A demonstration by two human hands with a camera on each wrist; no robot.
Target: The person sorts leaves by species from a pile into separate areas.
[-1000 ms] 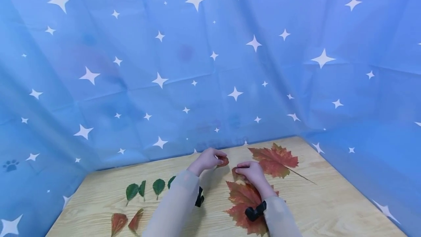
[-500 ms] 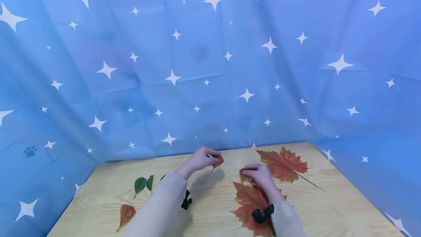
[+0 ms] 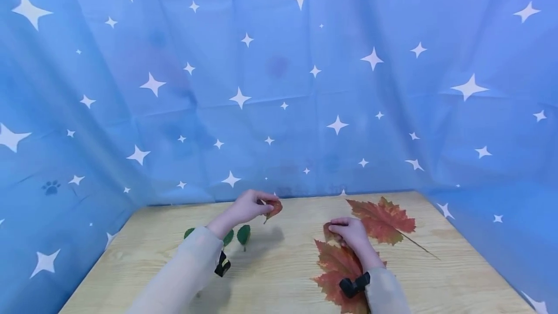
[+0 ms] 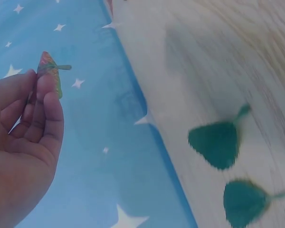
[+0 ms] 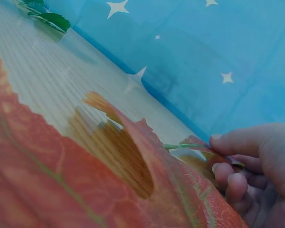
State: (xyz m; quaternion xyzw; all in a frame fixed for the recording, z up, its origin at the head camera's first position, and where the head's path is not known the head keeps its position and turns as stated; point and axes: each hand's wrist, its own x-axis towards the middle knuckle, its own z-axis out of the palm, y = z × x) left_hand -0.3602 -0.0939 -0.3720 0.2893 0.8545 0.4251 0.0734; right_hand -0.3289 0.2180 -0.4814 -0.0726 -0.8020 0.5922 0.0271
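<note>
Between thumb and fingers my left hand (image 3: 249, 206) pinches a small red leaf (image 3: 273, 209), held above the table near its back edge. The left wrist view shows that leaf (image 4: 48, 71) nearly edge-on, its short stem pointing right. My right hand (image 3: 354, 232) pinches another small reddish leaf (image 3: 329, 231) just beyond a large red maple leaf (image 3: 337, 268). In the right wrist view the green stem of the small leaf (image 5: 194, 142) points left from the fingertips. My right wrist and sleeve cover part of the large maple leaf.
A second large maple leaf (image 3: 383, 219) with a long stem lies at the back right. Small green leaves (image 3: 244, 234) lie on the wooden table (image 3: 283, 275), partly behind my left forearm. A blue curtain with white stars (image 3: 279, 86) hangs along the table's back edge.
My left hand has moved left with its small red leaf, away from the right hand. The right hand keeps its leaf in about the same place. The head view has shifted slightly.
</note>
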